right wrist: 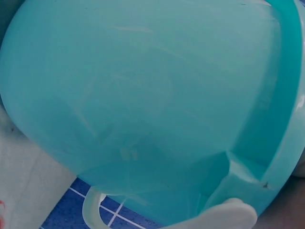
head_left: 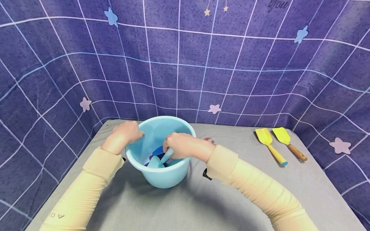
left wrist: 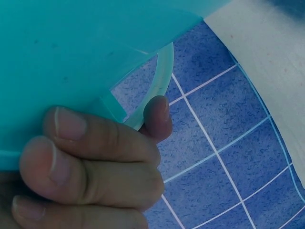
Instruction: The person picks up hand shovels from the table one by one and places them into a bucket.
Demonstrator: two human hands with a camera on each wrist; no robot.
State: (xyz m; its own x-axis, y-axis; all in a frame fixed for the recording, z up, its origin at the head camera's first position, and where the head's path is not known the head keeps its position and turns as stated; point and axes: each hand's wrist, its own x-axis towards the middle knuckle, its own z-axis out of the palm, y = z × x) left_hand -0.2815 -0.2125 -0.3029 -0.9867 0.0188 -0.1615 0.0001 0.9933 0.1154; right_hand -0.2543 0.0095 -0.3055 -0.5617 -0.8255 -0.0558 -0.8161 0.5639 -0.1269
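A light blue bucket [head_left: 166,178] stands on the grey surface. My left hand [head_left: 125,133] grips its left rim; in the left wrist view, curled fingers [left wrist: 105,167] lie against the outer wall beside the pale bucket handle [left wrist: 164,71]. Over the right side of the bucket, my right hand [head_left: 182,145] holds the light blue handle of a toy shovel [head_left: 156,162], its blade down inside the bucket. Under it lie dark blue and purple pieces [head_left: 158,150], partly hidden. The right wrist view is filled by the bucket's outer wall [right wrist: 133,86], the right hand mostly out of sight.
To the right on the grey-covered table [head_left: 231,205] lie a yellow shovel [head_left: 273,149] with a blue handle end and another yellow shovel [head_left: 284,138] with a wooden handle. A purple gridded curtain [head_left: 190,64] with stars hangs behind and at both sides.
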